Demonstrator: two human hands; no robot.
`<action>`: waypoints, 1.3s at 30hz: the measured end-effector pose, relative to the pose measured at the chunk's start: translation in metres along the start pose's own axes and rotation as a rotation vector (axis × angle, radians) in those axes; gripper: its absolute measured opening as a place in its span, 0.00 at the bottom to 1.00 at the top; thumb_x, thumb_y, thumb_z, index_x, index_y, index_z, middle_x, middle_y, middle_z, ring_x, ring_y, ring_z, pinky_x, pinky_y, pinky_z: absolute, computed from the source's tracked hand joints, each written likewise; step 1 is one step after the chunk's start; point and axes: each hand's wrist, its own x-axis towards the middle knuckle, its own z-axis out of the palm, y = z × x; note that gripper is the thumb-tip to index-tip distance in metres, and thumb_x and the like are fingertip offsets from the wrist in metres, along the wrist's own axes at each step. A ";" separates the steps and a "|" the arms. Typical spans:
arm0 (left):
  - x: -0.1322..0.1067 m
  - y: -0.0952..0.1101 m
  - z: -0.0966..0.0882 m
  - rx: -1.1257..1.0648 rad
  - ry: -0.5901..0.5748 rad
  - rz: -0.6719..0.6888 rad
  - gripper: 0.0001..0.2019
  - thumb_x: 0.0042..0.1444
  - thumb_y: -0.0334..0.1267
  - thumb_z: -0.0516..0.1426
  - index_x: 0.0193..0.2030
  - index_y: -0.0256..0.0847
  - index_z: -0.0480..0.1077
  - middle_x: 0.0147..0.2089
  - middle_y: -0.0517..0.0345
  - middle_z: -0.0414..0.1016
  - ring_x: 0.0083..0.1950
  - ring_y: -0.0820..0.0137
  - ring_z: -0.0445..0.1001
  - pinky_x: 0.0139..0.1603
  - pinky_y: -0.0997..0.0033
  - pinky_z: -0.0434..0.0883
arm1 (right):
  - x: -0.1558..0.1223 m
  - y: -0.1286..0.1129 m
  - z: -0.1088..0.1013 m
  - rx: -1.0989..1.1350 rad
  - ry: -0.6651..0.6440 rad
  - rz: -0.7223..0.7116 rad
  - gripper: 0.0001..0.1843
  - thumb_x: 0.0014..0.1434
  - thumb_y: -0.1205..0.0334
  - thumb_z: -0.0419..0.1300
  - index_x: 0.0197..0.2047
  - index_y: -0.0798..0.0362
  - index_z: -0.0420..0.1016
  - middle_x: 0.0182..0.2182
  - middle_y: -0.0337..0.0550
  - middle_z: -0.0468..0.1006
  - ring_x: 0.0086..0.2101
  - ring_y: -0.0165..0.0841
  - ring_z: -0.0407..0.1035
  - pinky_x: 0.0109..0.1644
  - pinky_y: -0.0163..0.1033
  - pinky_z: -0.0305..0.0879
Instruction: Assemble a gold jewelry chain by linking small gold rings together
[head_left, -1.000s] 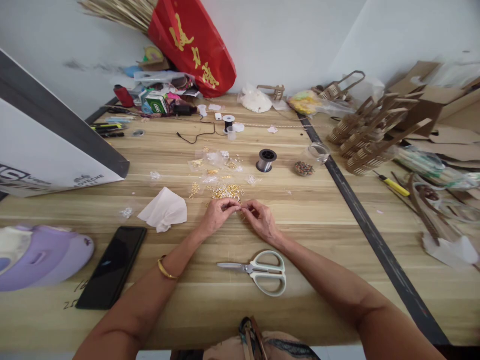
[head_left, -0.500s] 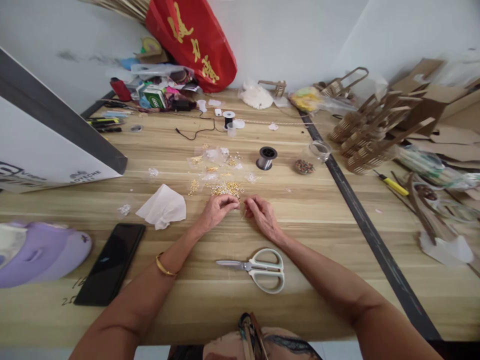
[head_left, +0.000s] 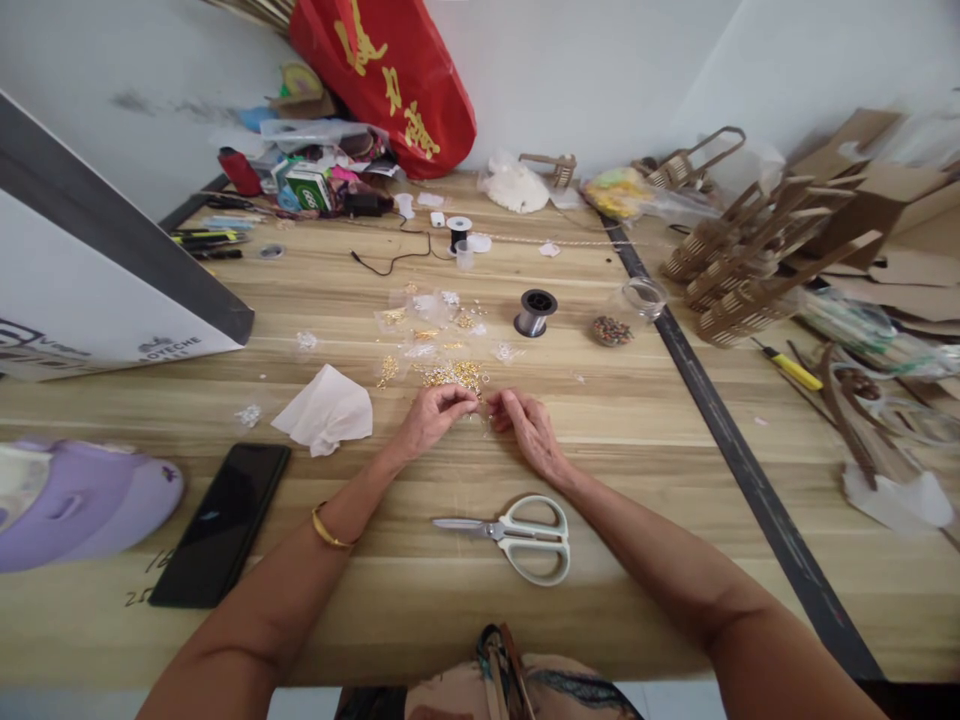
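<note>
My left hand [head_left: 433, 418] and my right hand [head_left: 529, 430] rest on the wooden table [head_left: 480, 600], fingertips pinched and almost touching each other. Between them is something tiny that I cannot make out. Just beyond the fingers lies a scatter of small gold beads [head_left: 454, 377] and several little clear bags [head_left: 420, 320]. A gold bangle [head_left: 328, 533] sits on my left wrist. White-handled scissors [head_left: 517, 535] lie closed on the table just behind my right wrist.
A folded white tissue [head_left: 324, 412] and a black phone [head_left: 223, 523] lie at left, with purple caps [head_left: 75, 505] beyond. A wire spool [head_left: 534, 313], a bead jar [head_left: 611, 331], cardboard baskets [head_left: 750, 270] and a red bag [head_left: 390, 80] stand farther back.
Both hands stay pinched together at the same spot by the gold beads; the fingers shift only slightly. The view has tilted down a little.
</note>
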 end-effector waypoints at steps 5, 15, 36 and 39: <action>0.000 -0.001 -0.001 -0.052 0.033 -0.022 0.11 0.51 0.42 0.60 0.34 0.35 0.73 0.32 0.55 0.78 0.35 0.70 0.75 0.40 0.72 0.71 | 0.000 0.000 0.000 -0.008 -0.001 -0.002 0.25 0.62 0.42 0.47 0.38 0.55 0.73 0.29 0.44 0.76 0.27 0.29 0.69 0.31 0.34 0.68; 0.002 -0.007 -0.001 -0.077 0.109 -0.046 0.13 0.50 0.44 0.60 0.34 0.35 0.73 0.32 0.55 0.78 0.34 0.70 0.75 0.38 0.73 0.71 | 0.002 0.006 0.002 0.056 0.008 -0.007 0.15 0.59 0.53 0.53 0.41 0.56 0.70 0.30 0.44 0.76 0.28 0.29 0.70 0.30 0.33 0.68; 0.005 -0.011 -0.003 -0.146 0.207 -0.071 0.14 0.47 0.45 0.62 0.34 0.35 0.72 0.31 0.56 0.78 0.34 0.68 0.77 0.40 0.69 0.73 | -0.001 0.005 0.003 -0.237 -0.069 -0.195 0.14 0.56 0.66 0.54 0.43 0.54 0.77 0.36 0.44 0.79 0.30 0.30 0.70 0.33 0.34 0.65; 0.004 -0.009 -0.003 -0.145 0.210 -0.068 0.14 0.47 0.45 0.62 0.33 0.35 0.72 0.30 0.55 0.78 0.34 0.69 0.77 0.39 0.69 0.73 | -0.001 0.004 0.003 -0.219 -0.070 -0.184 0.12 0.56 0.66 0.55 0.42 0.54 0.77 0.36 0.44 0.79 0.31 0.31 0.71 0.35 0.34 0.66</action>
